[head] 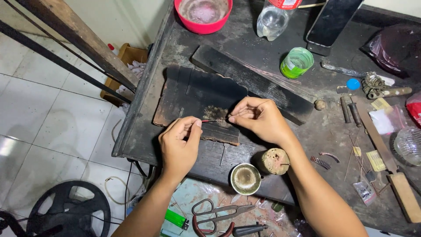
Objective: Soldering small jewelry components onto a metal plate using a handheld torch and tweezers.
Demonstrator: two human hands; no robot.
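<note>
Pinching a thin wire (pixel 213 120) between both hands, you've got it stretched flat over the charred board (pixel 193 94) on the dark tabletop (pixel 307 109). Your left hand (pixel 179 142) has its fingers closed tight on the reddish end, and your right hand (pixel 258 117) nips the other end, fingers narrow. It looks like you're twisting or coiling the wire right now. The next move seems to call for steady, even tension between the hands, so the fine strand doesn't kink. A small cup (pixel 245 178) and snips (pixel 217 215) wait near you.
</note>
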